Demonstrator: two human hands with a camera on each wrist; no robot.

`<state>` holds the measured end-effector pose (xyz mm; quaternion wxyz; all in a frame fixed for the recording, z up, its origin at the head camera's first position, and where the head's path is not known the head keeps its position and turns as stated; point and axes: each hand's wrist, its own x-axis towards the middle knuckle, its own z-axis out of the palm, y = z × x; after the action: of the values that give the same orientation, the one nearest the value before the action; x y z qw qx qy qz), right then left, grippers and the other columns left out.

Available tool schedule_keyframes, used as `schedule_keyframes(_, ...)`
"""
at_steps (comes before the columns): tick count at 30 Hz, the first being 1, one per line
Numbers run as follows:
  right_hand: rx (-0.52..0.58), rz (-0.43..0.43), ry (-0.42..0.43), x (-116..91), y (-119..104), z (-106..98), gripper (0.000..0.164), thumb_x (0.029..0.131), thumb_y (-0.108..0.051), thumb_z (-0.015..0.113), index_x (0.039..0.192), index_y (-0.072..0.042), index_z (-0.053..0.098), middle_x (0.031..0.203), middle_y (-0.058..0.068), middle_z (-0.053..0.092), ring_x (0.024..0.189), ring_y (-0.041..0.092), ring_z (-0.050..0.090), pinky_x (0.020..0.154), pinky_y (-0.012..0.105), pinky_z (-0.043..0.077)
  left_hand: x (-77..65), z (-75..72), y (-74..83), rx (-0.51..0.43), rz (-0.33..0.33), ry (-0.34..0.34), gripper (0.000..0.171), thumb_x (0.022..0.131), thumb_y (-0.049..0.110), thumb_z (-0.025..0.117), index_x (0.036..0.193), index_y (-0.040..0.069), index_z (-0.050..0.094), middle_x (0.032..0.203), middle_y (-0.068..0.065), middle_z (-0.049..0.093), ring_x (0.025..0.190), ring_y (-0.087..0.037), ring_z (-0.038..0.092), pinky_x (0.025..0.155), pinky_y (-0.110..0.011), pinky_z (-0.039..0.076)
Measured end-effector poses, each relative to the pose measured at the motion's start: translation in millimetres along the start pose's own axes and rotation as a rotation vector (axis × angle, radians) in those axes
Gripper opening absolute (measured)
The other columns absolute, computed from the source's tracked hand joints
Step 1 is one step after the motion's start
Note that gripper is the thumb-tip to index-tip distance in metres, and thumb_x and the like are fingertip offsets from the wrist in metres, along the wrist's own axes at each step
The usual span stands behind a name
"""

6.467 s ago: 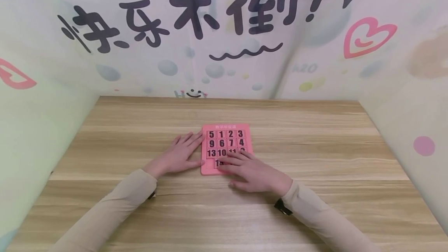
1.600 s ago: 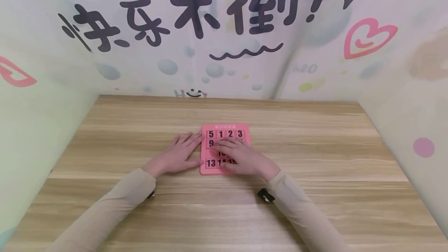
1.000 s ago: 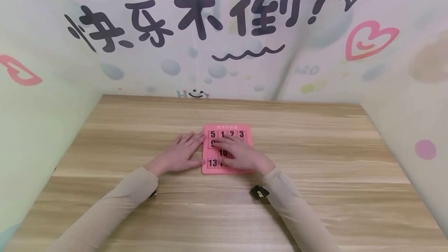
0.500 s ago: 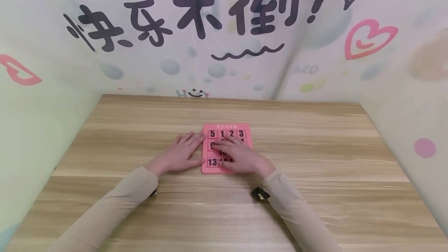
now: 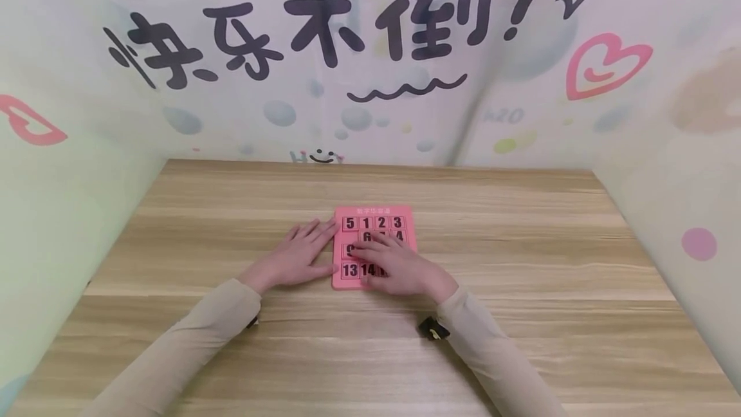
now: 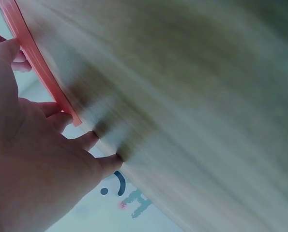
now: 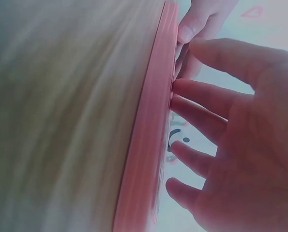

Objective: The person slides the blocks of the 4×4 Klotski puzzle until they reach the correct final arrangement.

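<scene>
A pink number slide puzzle [image 5: 379, 210] lies flat on the table. My left hand [image 5: 295, 257] rests along its left side; in the left wrist view, the thumb and some fingertips touch the board's edge [image 6: 43, 72], while other fingertips stand on the tabletop. My right hand [image 5: 408, 268] reaches over the tiles with fingers extended, a fingertip at the 9 tile [image 5: 347, 250]. That tile sits in the third row, under a gap below the 5 tile [image 5: 350, 223] and above the 13 tile [image 5: 350, 270]. Several tiles at lower right are covered by my right hand.
The wood-grain table [image 5: 521, 230] spreads around the puzzle. Behind it stands a printed white backdrop [image 5: 370, 127] with dark lettering, and pale side walls flank the table. A dark wrist device [image 5: 433, 328] shows below my right sleeve.
The 13 tile first moved down into the bottom row, with the 14 tile beside it. The 9 tile then slid from second to third row under my right fingers. My left hand stayed put.
</scene>
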<state>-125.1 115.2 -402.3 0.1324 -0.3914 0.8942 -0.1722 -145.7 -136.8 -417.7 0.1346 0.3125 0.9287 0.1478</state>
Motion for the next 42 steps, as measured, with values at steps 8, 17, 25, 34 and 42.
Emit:
schedule_keyframes(8, 0.004, 0.017, -0.014, -3, -4, 2, 0.055, 0.097, -0.037, 0.056, 0.146, -0.014, 0.044, 0.153, 0.004, 0.035, 0.143, 0.036, 0.017, 0.114, 0.056, 0.010, -0.9, -0.6, 0.2, -0.008, -0.012, 0.001, 0.082, 0.095, 0.052, 0.051, 0.155, 0.007, 0.018, 0.160, -0.009, 0.013, 0.144, -0.037, 0.009, 0.113, -0.060, 0.006)
schedule_keyframes(17, 0.006, -0.010, -0.002, -6, -3, 3, 0.055, 0.097, -0.034, 0.056, 0.146, -0.011, 0.045, 0.153, 0.007, 0.036, 0.142, 0.038, 0.020, 0.114, 0.057, 0.011, 0.2, 2.4, -1.3, -0.005, -0.002, 0.005, 0.081, 0.096, 0.052, 0.050, 0.154, 0.006, 0.018, 0.160, -0.010, 0.012, 0.144, -0.038, 0.009, 0.113, -0.060, 0.006)
schedule_keyframes(25, 0.070, -0.013, 0.013, -8, 2, -4, 0.053, 0.097, -0.030, 0.057, 0.144, -0.007, 0.046, 0.149, 0.009, 0.041, 0.141, 0.038, 0.024, 0.114, 0.054, 0.016, -1.0, 1.8, -1.1, -0.006, -0.007, 0.007, 0.082, 0.095, 0.053, 0.050, 0.155, 0.007, 0.018, 0.160, -0.010, 0.012, 0.144, -0.038, 0.009, 0.113, -0.060, 0.006)
schedule_keyframes(34, 0.090, 0.008, 0.047, -12, 9, -8, 0.052, 0.097, -0.026, 0.055, 0.143, -0.004, 0.045, 0.150, 0.014, 0.039, 0.140, 0.040, 0.024, 0.114, 0.055, 0.016, -2.0, 2.5, -0.8, 0.001, -0.006, 0.009, 0.082, 0.095, 0.054, 0.050, 0.155, 0.007, 0.018, 0.160, -0.009, 0.012, 0.144, -0.038, 0.010, 0.113, -0.060, 0.006)
schedule_keyframes(42, 0.069, 0.037, 0.054, -14, 15, -10, 0.050, 0.098, -0.025, 0.056, 0.141, -0.002, 0.048, 0.149, 0.016, 0.038, 0.140, 0.041, 0.024, 0.114, 0.056, 0.015, -2.1, 3.2, 0.0, 0.001, -0.001, 0.017, 0.082, 0.095, 0.054, 0.050, 0.155, 0.007, 0.019, 0.160, -0.009, 0.013, 0.144, -0.037, 0.010, 0.113, -0.060, 0.007)
